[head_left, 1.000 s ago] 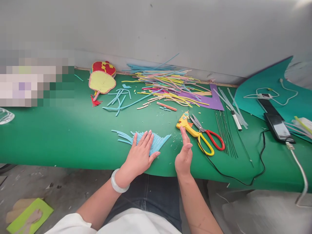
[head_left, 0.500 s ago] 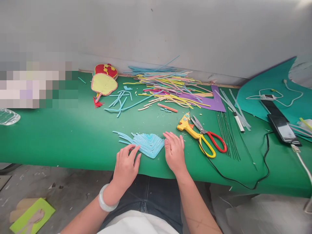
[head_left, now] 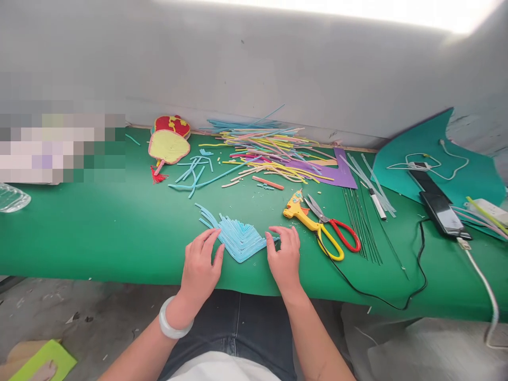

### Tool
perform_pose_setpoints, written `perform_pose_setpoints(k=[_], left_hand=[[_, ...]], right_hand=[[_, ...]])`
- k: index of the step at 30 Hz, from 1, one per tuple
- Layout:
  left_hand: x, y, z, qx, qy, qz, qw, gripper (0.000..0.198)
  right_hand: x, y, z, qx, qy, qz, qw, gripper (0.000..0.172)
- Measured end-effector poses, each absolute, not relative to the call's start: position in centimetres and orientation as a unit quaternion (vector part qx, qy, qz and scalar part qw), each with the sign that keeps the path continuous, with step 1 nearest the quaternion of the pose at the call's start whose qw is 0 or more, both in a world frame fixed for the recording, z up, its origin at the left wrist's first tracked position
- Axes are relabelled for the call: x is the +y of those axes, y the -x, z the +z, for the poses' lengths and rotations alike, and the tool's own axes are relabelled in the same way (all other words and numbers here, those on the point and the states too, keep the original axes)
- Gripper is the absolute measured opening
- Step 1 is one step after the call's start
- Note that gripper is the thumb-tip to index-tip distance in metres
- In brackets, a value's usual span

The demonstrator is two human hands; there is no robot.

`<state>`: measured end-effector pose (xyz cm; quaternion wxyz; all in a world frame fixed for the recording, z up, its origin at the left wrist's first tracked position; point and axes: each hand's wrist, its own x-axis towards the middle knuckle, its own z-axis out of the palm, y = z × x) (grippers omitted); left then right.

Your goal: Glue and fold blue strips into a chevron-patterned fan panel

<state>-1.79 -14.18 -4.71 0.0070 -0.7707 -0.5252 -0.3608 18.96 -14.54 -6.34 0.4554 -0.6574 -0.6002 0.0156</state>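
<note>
A light blue piece made of rows of strips in a V pattern (head_left: 241,241) lies on the green table (head_left: 159,238), its point toward me. Loose strip ends fan out at its upper left. My left hand (head_left: 202,258) is at the piece's left edge, thumb and fingers apart, fingertips touching the strips. On the other side my right hand (head_left: 284,256) has thumb and forefinger around the thin right-hand tip of the piece; the fingers are curved and a strip end shows between them.
Right of my hands lie a yellow glue gun (head_left: 297,207), scissors (head_left: 333,225) with red and yellow handles, and a black cable. Behind are a pile of coloured strips (head_left: 270,143) and two fan-shaped pieces (head_left: 170,145). A phone (head_left: 444,211) lies at the right.
The blue piece has turned slightly, its loose ends now pointing further up. My right thumb and forefinger have closed on its right tip. The view has shifted a little.
</note>
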Motion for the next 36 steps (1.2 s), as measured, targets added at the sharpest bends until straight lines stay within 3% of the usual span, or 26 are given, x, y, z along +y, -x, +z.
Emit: perform_pose_setpoints(k=[4,11,13,16,20,25,30,36], left_hand=[[-12.6,2.3,-2.7,-0.506,0.749,-0.426,-0.033,0.010],[-5.1,1.6,4.2,-0.511,0.684,-0.518,-0.045,0.008],[-2.8,0.5,4.4,-0.511,0.663,-0.542,-0.077,0.012],[-0.1,-0.8,2.1,-0.518,0.649,-0.546,-0.114,0.023],[1.8,-0.9,-1.8,-0.506,0.677,-0.524,-0.103,0.019],[2.2,-0.4,-3.0,-0.491,0.701,-0.504,-0.112,0.020],[1.7,-1.1,-3.0,-0.471,0.718,-0.488,-0.154,0.018],[0.9,-1.7,-2.7,-0.441,0.737,-0.465,-0.216,0.022]], right_hand=[[-14.5,-19.6,-5.3,-0.586,0.638,0.006,0.500,0.016],[-8.1,-23.3,1.8,-0.599,0.643,-0.065,0.474,0.032],[-4.6,-24.0,2.8,-0.599,0.675,-0.062,0.426,0.030],[0.0,-24.2,2.2,-0.657,0.701,0.010,0.278,0.024],[3.0,-23.9,-0.5,-0.678,0.704,0.027,0.208,0.022],[3.1,-24.2,-2.6,-0.670,0.726,0.016,0.153,0.021],[2.0,-24.3,-2.3,-0.665,0.728,0.010,0.166,0.016],[-1.3,-22.5,-1.7,-0.681,0.682,0.057,0.260,0.022]])
